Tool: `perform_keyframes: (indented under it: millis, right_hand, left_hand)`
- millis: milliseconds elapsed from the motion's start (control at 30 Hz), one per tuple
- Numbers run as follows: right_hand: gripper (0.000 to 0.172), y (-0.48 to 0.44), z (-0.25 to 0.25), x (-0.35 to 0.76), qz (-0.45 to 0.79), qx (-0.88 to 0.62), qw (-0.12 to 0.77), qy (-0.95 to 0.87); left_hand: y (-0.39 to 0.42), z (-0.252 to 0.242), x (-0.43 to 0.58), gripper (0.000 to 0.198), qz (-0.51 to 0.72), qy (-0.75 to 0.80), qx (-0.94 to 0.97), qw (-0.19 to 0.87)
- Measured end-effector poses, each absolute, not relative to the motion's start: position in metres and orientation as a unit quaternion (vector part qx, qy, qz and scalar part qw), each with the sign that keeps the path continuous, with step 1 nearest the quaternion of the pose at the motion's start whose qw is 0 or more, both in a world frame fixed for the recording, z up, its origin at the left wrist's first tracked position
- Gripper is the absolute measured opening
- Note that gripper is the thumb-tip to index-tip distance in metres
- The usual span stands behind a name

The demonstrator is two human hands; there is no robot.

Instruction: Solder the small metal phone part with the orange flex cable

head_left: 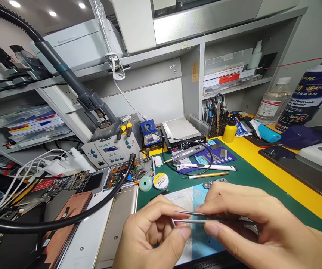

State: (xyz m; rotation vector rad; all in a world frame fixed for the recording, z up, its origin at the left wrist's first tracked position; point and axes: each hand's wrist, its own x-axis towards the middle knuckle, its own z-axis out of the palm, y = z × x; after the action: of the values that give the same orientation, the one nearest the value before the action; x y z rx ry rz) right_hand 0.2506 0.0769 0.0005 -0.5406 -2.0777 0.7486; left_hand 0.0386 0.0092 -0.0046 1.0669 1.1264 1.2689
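My right hand (242,213) grips a pair of metal tweezers (193,221) between thumb and fingers, with their two prongs apart and pointing left. Opposite it, my left hand (152,231) is curled, thumb and index finger around the prong ends. A tiny silvery edge (173,223) shows at those tips, too small to name. Below both hands lies a blue and white sheet (196,243) on the green mat (250,183). Just behind my right fingers, a small metal part (214,183) is partly hidden.
Left of my hands lie several phones (116,228), crossed by a black hose (93,209). A soldering iron (189,152), a brush (206,167) and a round tin (161,181) lie behind. A rework station (110,149) stands at back left, a yellow bottle (229,130) at back right.
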Motion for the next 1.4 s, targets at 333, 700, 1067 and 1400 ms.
perform_keyframes:
  millis: [333, 700, 1067, 1400]
  right_hand:
    - [0.046, 0.093, 0.013, 0.254, 0.756, -0.314, 0.123, -0.561]
    - [0.046, 0.093, 0.008, 0.254, 0.773, -0.334, 0.111, -0.528]
    - [0.040, 0.092, 0.008, 0.253, 0.803, -0.315, 0.105, -0.495]
    - [0.026, 0.079, 0.001, 0.249, 0.533, -0.331, 0.256, -0.736]
  left_hand:
    - [0.010, -0.005, 0.041, 0.021, 0.550, 0.476, 0.431, 0.535]
    - [0.013, 0.002, 0.046, 0.040, 0.530, 0.487, 0.399, 0.568]
    - [0.012, 0.001, 0.041, 0.048, 0.484, 0.474, 0.382, 0.629]
    - [0.013, 0.004, 0.040, 0.044, 0.467, 0.453, 0.388, 0.653]
